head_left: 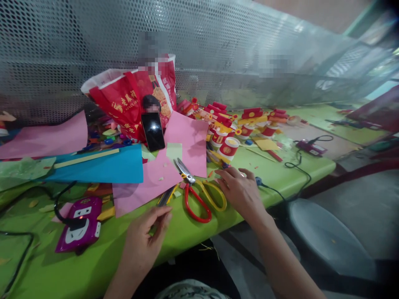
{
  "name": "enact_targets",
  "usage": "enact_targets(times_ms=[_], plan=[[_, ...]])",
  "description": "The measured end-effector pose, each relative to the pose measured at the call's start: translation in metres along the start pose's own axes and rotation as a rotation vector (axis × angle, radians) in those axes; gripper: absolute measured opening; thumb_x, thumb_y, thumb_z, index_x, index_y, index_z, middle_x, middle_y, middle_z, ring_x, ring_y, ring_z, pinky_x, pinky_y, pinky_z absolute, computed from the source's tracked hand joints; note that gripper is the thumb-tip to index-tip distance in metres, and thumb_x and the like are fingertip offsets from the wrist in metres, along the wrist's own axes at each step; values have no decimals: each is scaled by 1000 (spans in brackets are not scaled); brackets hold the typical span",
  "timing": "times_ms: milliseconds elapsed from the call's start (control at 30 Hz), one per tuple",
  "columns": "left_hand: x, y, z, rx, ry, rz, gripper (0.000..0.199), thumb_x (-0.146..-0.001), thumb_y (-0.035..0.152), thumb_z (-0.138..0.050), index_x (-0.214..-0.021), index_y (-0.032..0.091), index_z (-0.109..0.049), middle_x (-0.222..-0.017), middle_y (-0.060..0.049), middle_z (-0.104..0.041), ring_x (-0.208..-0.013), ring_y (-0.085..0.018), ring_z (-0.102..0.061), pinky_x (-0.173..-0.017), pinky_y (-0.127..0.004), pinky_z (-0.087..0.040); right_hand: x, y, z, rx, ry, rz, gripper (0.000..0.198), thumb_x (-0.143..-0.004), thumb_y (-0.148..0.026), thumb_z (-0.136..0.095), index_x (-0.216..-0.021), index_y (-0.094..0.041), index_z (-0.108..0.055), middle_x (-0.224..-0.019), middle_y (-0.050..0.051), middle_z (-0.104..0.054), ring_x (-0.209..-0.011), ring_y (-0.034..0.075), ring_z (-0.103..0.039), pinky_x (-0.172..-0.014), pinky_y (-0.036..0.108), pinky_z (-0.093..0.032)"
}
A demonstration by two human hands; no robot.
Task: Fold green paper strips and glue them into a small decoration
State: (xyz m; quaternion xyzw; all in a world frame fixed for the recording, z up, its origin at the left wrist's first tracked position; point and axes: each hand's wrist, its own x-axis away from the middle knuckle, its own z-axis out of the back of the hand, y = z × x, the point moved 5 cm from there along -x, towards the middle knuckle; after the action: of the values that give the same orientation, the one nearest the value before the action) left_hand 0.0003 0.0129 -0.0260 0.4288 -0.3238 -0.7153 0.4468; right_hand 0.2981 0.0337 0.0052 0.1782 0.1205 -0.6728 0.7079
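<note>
My left hand (146, 232) is at the table's front edge, its thumb and forefinger pinched together; anything between them is too small or hidden to make out. Just beyond its fingertips lies a black and yellow utility knife (166, 196). My right hand (241, 192) reaches palm down over the tabletop, fingers apart and bent, among small paper scraps. Between the hands rest scissors (189, 179) with one red and one yellow handle, blades pointing away over pink paper (140, 180). Blue paper (102, 168) with a pale yellow strip (87, 158) lies to the left.
A phone (152, 131) leans upright before a red bag (124, 104). Several red and yellow paper-cup crafts (229, 147) stand behind my right hand. A purple power strip (81, 224) is at left, another (311, 147) at right. Stools (327, 236) stand to the right.
</note>
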Motion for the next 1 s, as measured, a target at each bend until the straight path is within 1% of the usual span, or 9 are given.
enact_targets(times_ms=[133, 200, 267, 400, 567, 667, 767, 867, 1000], plan=[[1, 1, 0, -5, -1, -19, 17, -101, 32, -68, -108, 26, -82, -89, -1, -83, -73, -16, -76, -68, -23, -60, -5, -2, -1, 42, -18, 24, 29, -106, -22, -53, -122, -22, -77, -115, 11, -81, -90, 25, -75, -116, 53, -31], [1, 1, 1, -6, -2, -23, 16, -102, 31, -68, -108, 25, -81, -89, -1, -82, -73, -15, -76, -69, -22, -59, -8, -1, -2, 87, -29, 31, 30, -106, -22, -52, -123, -22, -76, -116, 12, -81, -85, 24, -74, -119, 55, -25], [1, 1, 1, -7, -7, -31, 16, -102, 30, -67, -108, 25, -81, -90, -1, -82, -74, -15, -75, -69, -22, -59, -11, 0, -3, 120, -33, 23, 29, -105, -22, -53, -122, -23, -76, -112, 11, -82, -84, 24, -74, -119, 56, -23], [-1, 5, 1, -2, -9, -56, 16, -102, 28, -67, -107, 25, -81, -87, -1, -81, -73, -15, -75, -68, -23, -58, -14, 5, -2, 88, 6, 0, 25, -103, -23, -58, -119, -25, -77, -104, 8, -84, -91, 27, -76, -115, 55, -24], [-1, 8, 1, 0, -7, -61, 15, -101, 27, -67, -103, 24, -81, -88, -2, -82, -74, -16, -77, -68, -23, -58, -13, 5, 9, -24, 48, 8, 26, -105, -23, -56, -120, -25, -77, -115, 8, -84, -101, 29, -76, -109, 50, -30], [-1, 10, 2, -1, 0, -73, 14, -101, 27, -67, -103, 23, -81, -88, -2, -82, -73, -16, -77, -69, -24, -59, -12, 1, 12, -66, 4, 65, 28, -105, -23, -56, -123, -26, -76, -119, 7, -84, -103, 28, -75, -102, 47, -34], [-2, 11, 2, -8, -2, -91, 14, -101, 26, -67, -102, 23, -80, -87, -2, -82, -71, -16, -76, -68, -23, -59, -12, -6, 10, -45, -73, 149, 27, -105, -21, -56, -120, -27, -77, -117, 6, -84, -106, 28, -72, -97, 46, -35], [-2, 12, 1, -11, -2, -103, 14, -101, 25, -66, -102, 23, -80, -85, -1, -82, -69, -15, -75, -67, -23, -59, -13, -8, 6, 17, -113, 173, 27, -103, -17, -57, -115, -27, -79, -117, 6, -84, -109, 29, -69, -93, 46, -35], [-2, 12, 1, -16, -14, -105, 14, -102, 24, -66, -103, 24, -80, -86, -1, -82, -70, -15, -75, -68, -23, -59, -15, -8, 3, 37, -131, 189, 30, -102, -13, -58, -116, -29, -79, -121, 4, -82, -112, 29, -66, -94, 46, -34]])
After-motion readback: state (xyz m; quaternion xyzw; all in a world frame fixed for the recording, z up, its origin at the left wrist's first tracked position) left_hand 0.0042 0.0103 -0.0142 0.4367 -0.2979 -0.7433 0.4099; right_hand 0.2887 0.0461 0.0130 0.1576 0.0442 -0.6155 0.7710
